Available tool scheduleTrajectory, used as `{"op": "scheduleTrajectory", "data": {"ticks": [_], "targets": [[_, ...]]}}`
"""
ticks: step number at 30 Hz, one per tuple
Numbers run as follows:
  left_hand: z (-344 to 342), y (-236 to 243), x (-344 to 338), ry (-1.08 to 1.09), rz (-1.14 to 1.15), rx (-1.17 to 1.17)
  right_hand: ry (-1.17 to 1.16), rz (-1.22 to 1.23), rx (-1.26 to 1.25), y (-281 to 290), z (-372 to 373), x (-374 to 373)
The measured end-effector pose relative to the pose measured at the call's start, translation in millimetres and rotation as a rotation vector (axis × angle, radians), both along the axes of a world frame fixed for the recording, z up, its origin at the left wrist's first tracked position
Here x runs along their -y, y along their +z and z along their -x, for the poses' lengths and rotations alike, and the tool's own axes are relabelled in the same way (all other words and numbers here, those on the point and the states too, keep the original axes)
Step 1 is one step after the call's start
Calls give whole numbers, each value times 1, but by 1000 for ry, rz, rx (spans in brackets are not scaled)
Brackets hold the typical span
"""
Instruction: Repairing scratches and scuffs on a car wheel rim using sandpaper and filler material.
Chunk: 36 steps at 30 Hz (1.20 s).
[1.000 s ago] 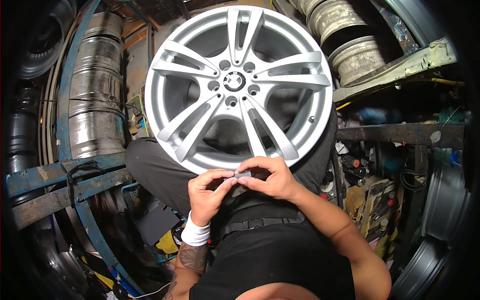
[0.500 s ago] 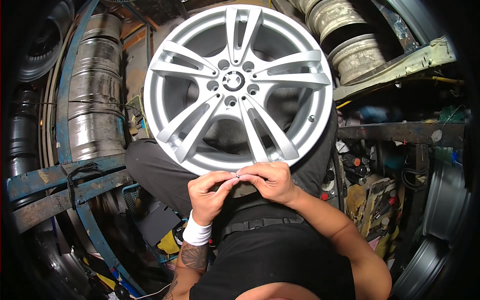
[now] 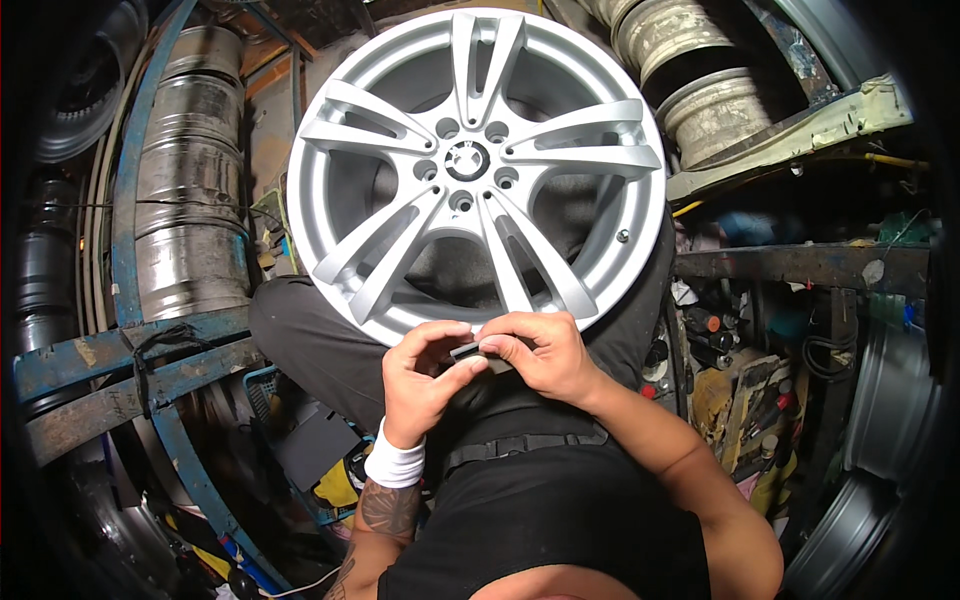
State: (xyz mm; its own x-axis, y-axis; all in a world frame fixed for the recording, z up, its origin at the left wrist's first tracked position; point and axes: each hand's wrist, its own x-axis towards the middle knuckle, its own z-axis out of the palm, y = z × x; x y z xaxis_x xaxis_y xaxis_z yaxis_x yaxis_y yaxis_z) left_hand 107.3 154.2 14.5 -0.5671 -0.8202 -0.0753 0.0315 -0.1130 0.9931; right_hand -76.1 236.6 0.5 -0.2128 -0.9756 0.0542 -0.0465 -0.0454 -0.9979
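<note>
A silver five-double-spoke alloy wheel with a round centre cap lies face up on my legs in dark trousers. At its lower rim, over my lap, my left hand and my right hand meet on a small grey folded piece, perhaps abrasive paper or pad. My right thumb and fingers pinch it; my left fingers curl round its left end, with the thumb just below. A white band is on my left wrist.
Blue steel frames with stacked silver rims stand at the left. More rims lie at upper right on a pale beam. Cans and tools crowd the right side. Other rims stand at the far right.
My left fingers have lifted slightly and its thumb has moved lower, parting the two thumbs and showing more of the grey piece. My right hand has shifted slightly. The wheel stays put.
</note>
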Motion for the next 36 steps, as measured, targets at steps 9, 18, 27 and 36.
{"op": "scheduleTrajectory", "data": {"ticks": [9,18,27,36], "targets": [[1,-6,4,16,-25,24,6,-21,155,-5,5,-3],[6,-6,0,23,-273,-185,-125,274,-342,-10,3,-2],[-4,-16,-9,49,-286,-136,-82,220,-204,-3,-3,-18],[3,-11,-20,-120,-362,-264,-125,-112,-23,-2,-10,-50]]}}
